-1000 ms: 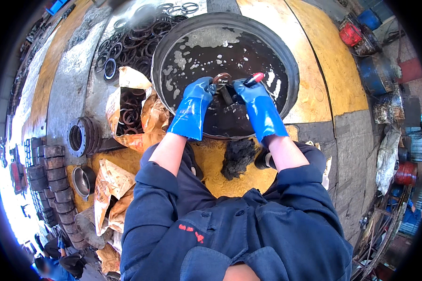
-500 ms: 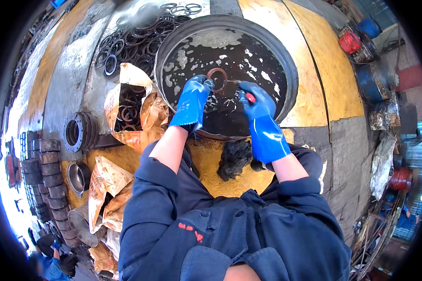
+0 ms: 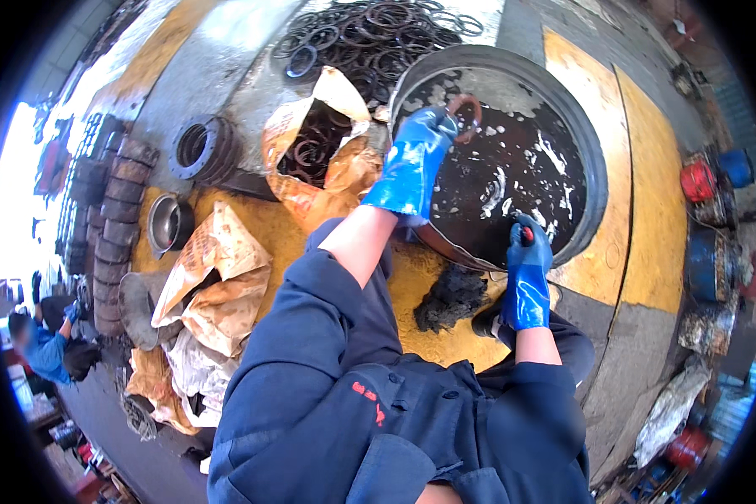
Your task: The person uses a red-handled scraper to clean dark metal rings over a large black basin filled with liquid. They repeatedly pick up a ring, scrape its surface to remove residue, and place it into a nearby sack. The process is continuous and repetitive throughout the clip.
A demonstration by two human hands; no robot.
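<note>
In my closed left hand (image 3: 427, 147), gloved in blue, is a reddish-brown ring (image 3: 476, 119). It hangs above the dark liquid of a wide round metal tub (image 3: 598, 168), near the tub's far left side. My right hand (image 3: 529, 252), in the same kind of glove, is wrapped round a red-handled tool (image 3: 527, 236) at the tub's near rim. Only the red handle end shows clearly, so I cannot tell the tool's kind. Patches of pale foam float on the liquid.
Left of the tub stands an open paper sack (image 3: 277, 139) of dark rings. Beyond it lies a pile of rings (image 3: 386, 38). Flanged metal rings (image 3: 195, 151), a metal bowl (image 3: 170, 225) and a crumpled sack (image 3: 218, 294) sit at left. A black rag (image 3: 452, 298) lies before the tub. Another person (image 3: 50, 349) is far left.
My left hand has lifted the ring up and away toward the pile. My right hand has drawn the red-handled tool back toward me, apart from the ring. The view has turned left.
</note>
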